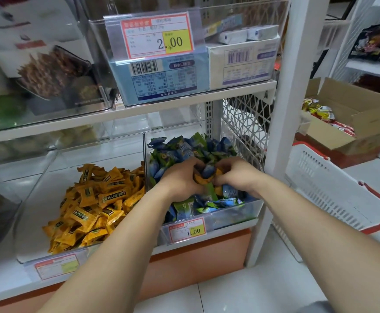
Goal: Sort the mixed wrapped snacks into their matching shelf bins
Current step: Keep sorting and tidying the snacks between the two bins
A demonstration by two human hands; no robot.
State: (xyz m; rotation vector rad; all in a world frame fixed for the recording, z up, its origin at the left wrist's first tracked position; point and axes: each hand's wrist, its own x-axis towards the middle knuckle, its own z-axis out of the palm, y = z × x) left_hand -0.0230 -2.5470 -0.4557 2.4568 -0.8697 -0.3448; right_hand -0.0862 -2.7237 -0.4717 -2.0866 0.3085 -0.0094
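Digging in the right bin (236, 215) on the lower shelf (3, 288), both hands sit close together over the blue/green snacks (184, 152), knuckles nearly touching. The left hand (181, 178) has its fingers curled tight round the stray orange snacks (201, 180), w/ wrapper ends poking out btwn thumb & fingers. The right hand (237, 175) is knuckles-up, fingers bent down into the pile. A bit of orange wrapper shows under them, but the tips are buried, so can't tell what exactly they pinch. The blue/green pile fills this bin front to back. A 1.00 price tag (187, 230) is clipped on its front wall.

The left bin (49, 188) stands just beside it on the same shelf, also clear plastic. It holds the orange heap (94, 206), same wrappers as the strays, piled toward its right & front.

Up on the next shelf, a clear bin holds a light-blue carton (162, 80) & a white carton (241, 64), w/ a 2.00 price tag (157, 35) on the front. At right there's a white basket (333, 193) w/ red trim. Behind it is an open cardboard box (354, 123) w/ red/yellow packets inside.
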